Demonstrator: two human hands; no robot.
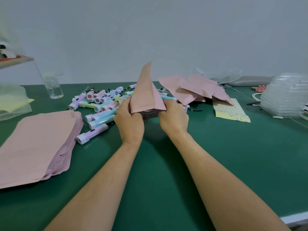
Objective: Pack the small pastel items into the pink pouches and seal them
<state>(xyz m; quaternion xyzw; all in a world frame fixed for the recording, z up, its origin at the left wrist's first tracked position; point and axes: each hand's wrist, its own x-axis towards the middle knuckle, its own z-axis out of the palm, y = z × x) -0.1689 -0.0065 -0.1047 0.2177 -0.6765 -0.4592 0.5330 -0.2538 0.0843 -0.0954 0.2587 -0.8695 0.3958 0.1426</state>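
Observation:
A pink pouch (pixel 146 92) stands tilted above the green table, its far end pointing up and its dark open mouth facing me. My left hand (pixel 129 120) pinches the left end of the mouth. On the other end, my right hand (pixel 173 118) does the same. Behind and left of my hands lies a heap of pastel flashlights (pixel 100 104) in purple, blue and green, each with a white head. A thick stack of flat pink pouches (pixel 36 144) lies at the left. Whether anything is inside the held pouch is hidden.
A loose pile of pink pouches (pixel 196 90) lies at the back right, over a yellow patterned sheet (pixel 231 112). A clear cup (pixel 53 87) stands back left. Stacked clear plastic trays (pixel 285 95) sit at the far right, and plastic bags (pixel 11 100) at the far left.

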